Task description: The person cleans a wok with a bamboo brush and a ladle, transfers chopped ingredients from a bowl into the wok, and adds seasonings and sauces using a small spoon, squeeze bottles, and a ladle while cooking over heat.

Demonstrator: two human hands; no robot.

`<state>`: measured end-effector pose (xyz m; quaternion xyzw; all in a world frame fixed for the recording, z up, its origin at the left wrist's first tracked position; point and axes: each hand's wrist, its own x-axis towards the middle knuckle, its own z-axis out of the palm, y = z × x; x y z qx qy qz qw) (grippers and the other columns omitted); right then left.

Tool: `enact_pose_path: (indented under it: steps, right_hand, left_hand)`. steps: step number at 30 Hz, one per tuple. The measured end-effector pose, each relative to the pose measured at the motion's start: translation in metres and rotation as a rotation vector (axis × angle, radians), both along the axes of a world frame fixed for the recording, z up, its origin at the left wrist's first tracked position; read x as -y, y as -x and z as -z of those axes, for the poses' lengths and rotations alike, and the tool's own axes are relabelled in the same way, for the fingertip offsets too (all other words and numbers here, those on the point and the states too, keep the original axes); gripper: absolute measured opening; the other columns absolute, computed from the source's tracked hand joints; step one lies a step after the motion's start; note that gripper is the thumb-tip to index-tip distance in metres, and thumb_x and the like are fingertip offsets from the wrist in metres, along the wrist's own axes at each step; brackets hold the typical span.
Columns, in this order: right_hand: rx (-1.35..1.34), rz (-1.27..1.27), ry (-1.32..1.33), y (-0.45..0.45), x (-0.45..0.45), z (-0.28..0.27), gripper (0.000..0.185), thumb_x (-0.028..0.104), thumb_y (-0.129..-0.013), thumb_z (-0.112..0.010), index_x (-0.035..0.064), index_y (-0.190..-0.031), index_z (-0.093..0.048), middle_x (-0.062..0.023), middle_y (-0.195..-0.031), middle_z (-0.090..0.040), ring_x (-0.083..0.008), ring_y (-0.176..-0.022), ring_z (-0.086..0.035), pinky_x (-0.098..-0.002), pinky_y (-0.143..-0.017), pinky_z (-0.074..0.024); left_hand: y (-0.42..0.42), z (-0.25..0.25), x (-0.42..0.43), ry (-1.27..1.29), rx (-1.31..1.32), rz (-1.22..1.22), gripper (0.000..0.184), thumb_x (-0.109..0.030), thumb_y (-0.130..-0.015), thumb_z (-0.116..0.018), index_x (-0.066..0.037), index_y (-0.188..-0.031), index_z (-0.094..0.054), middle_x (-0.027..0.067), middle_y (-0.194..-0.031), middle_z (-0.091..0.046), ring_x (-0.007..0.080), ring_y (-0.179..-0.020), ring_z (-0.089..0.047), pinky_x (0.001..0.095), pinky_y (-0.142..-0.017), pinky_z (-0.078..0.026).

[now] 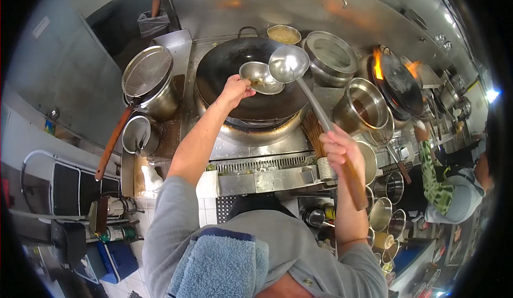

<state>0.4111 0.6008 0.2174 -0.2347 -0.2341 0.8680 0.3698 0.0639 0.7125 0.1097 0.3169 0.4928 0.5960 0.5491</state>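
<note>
My left hand (236, 92) grips the rim of a small metal bowl (262, 84), tilted over a large dark wok (219, 57). A little brownish stuff shows inside the bowl; I cannot make out what it is. In my right hand (342, 151) is the wooden handle of a long ladle (315, 97). Its round metal head is raised beside the bowl's right edge, above the wok; whether the two touch I cannot tell. The wok sits on a round burner ring (262, 135), and part of its inside is hidden behind the bowl and ladle.
Left of the wok, a strainer (148, 71) rests on a pot, with a small metal pot (140, 134) nearer me. On the right stand a lidded pot (331, 57), a pot of brown liquid (367, 106) and a bamboo brush (312, 132). Beyond, a co-worker's wok (401, 81) has flames.
</note>
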Motion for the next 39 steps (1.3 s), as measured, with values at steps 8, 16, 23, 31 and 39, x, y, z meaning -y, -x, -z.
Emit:
enact_pose_path:
  steps: [8, 16, 23, 31, 39]
  right_hand:
    - [0.263, -0.064, -0.272, -0.002, 0.000, 0.006, 0.046, 0.009, -0.091, -0.059, 0.0049, -0.132, -0.040, 0.0027, -0.073, -0.041, -0.0001, -0.046, -0.034, -0.0155, -0.033, -0.0272]
    - [0.059, -0.048, -0.071, -0.023, -0.013, 0.032, 0.026, 0.005, -0.094, -0.053, 0.0063, -0.119, -0.045, 0.0029, -0.075, -0.041, 0.0013, -0.049, -0.035, -0.0143, -0.034, -0.0273]
    - [0.054, -0.039, -0.052, -0.035, -0.018, 0.033, 0.025, 0.005, -0.094, -0.052, 0.0059, -0.118, -0.046, 0.0026, -0.076, -0.042, 0.0014, -0.049, -0.037, -0.0144, -0.035, -0.0278]
    - [-0.017, -0.070, -0.082, -0.045, -0.027, 0.019, 0.027, 0.006, -0.092, -0.056, 0.0060, -0.117, -0.047, 0.0022, -0.076, -0.043, 0.0014, -0.050, -0.037, -0.0150, -0.035, -0.0279]
    - [-0.308, -0.126, 0.103, -0.044, -0.043, 0.029, 0.033, 0.003, -0.098, -0.043, 0.0000, -0.131, -0.043, -0.0003, -0.077, -0.040, 0.0004, -0.049, -0.039, -0.0153, -0.034, -0.0348]
  left_hand:
    - [-0.004, -0.006, 0.007, 0.061, -0.004, -0.175, 0.011, -0.002, -0.084, -0.058, 0.002, -0.094, -0.056, 0.0068, -0.082, -0.057, 0.0171, -0.069, -0.059, 0.0310, -0.067, -0.057]
    - [-0.023, -0.064, 0.009, 0.040, -1.289, -0.165, 0.017, 0.002, -0.078, -0.056, 0.004, -0.094, -0.061, 0.0206, -0.085, -0.068, 0.0302, -0.077, -0.070, 0.0404, -0.069, -0.058]
    - [0.000, -0.112, 0.004, -0.421, -1.981, -0.364, 0.008, -0.003, -0.080, -0.054, -0.005, -0.088, -0.057, 0.0181, -0.082, -0.064, 0.0362, -0.077, -0.065, 0.0454, -0.068, -0.053]
    - [0.016, -0.087, 0.037, -0.211, -1.198, -0.655, 0.012, -0.008, -0.079, -0.059, 0.003, -0.085, -0.063, 0.0167, -0.071, -0.064, 0.0274, -0.064, -0.066, 0.0388, -0.058, -0.053]
    - [0.031, -0.044, 0.063, -0.090, -0.304, -0.498, 0.013, -0.006, -0.087, -0.057, 0.001, -0.099, -0.060, 0.0056, -0.081, -0.063, 0.0124, -0.058, -0.060, 0.0264, -0.054, -0.055]
